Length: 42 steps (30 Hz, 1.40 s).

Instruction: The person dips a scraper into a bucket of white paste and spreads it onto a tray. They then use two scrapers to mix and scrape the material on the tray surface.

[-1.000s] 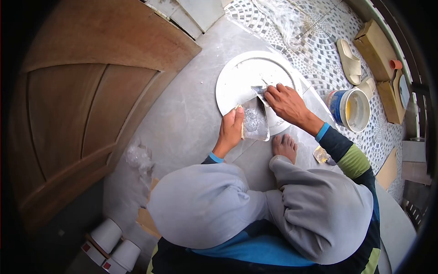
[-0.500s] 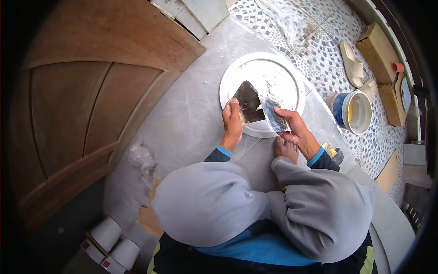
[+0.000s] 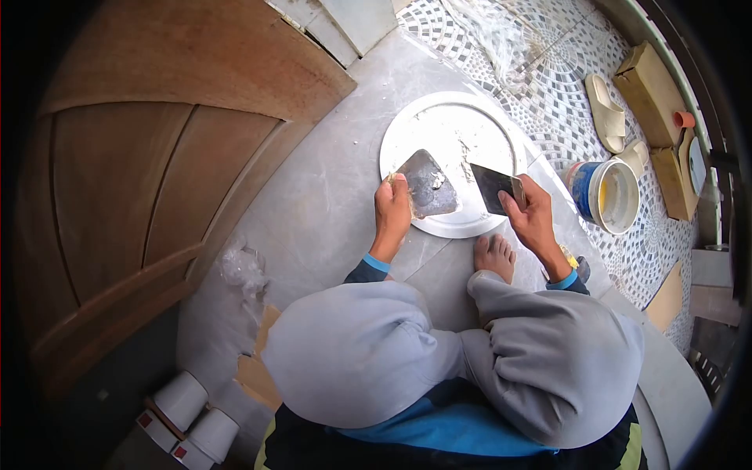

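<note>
My left hand (image 3: 392, 211) is closed round a broad metal putty knife (image 3: 431, 202), its handle end hidden in my fingers. A small lump of pale paste clings to that blade. In my right hand (image 3: 533, 215) is a second putty knife (image 3: 489, 186), thumb on its near edge and its dark blade face turned upward. The two blades are apart, both over a round white lid or tray (image 3: 387, 141) smeared with white paste. My bare foot (image 3: 493, 254) rests on the floor just below the tray's rim.
On the mosaic tiles to the right stand a paste-smeared bucket (image 3: 583, 188), a pair of slippers (image 3: 605, 113) and cardboard boxes (image 3: 654, 90). A brown wooden door (image 3: 125, 180) fills the left side. White pots (image 3: 182, 398) sit at lower left, and crumpled plastic (image 3: 243, 266) lies nearby.
The blades were touching and have separated. My right hand has moved right with its putty knife, which has turned over; the left putty knife has tilted, showing its greyer face.
</note>
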Each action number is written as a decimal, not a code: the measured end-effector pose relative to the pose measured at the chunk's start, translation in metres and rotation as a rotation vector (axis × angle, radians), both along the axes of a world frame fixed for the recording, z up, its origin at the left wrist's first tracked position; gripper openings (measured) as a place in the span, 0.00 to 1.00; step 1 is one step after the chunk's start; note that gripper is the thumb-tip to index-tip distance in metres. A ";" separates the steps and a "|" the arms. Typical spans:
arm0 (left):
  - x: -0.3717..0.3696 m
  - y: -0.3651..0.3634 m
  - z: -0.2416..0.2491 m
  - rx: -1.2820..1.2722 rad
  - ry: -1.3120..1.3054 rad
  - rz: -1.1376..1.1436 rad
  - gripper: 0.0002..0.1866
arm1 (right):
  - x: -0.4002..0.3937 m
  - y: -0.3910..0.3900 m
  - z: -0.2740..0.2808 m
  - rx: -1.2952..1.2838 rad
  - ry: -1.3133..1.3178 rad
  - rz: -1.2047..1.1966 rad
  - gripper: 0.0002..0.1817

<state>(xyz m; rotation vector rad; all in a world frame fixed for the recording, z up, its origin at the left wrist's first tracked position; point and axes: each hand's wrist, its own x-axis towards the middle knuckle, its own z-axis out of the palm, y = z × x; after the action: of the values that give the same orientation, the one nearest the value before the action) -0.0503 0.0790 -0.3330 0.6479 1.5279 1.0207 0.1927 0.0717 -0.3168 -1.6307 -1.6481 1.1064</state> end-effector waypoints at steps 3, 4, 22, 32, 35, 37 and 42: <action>-0.003 0.002 0.006 -0.074 0.018 -0.048 0.16 | -0.026 0.003 0.040 0.560 -0.206 0.406 0.17; -0.003 0.001 -0.003 -0.021 0.129 -0.108 0.16 | -0.035 0.002 0.040 0.594 -0.269 0.517 0.18; 0.010 -0.025 -0.017 -0.134 -0.666 0.023 0.11 | 0.060 -0.036 0.011 -0.165 -0.195 -0.235 0.21; -0.009 0.024 -0.014 0.136 0.466 -0.481 0.16 | 0.003 -0.021 -0.018 -0.332 0.747 -0.415 0.15; -0.042 0.067 -0.040 0.347 0.866 -0.373 0.15 | 0.057 -0.028 -0.039 -0.284 0.606 -0.474 0.11; -0.063 0.089 -0.061 0.210 0.860 -0.375 0.15 | 0.071 -0.031 -0.047 -0.214 0.829 -0.684 0.12; -0.051 0.092 -0.044 0.420 0.993 -0.313 0.15 | 0.077 -0.043 -0.043 -0.326 0.990 -0.831 0.14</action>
<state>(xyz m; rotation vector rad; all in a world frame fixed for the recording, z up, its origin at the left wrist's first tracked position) -0.1015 0.1712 -0.3770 1.8231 1.9402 0.8006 0.2698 0.0287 -0.3602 -1.3348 -0.1331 1.3804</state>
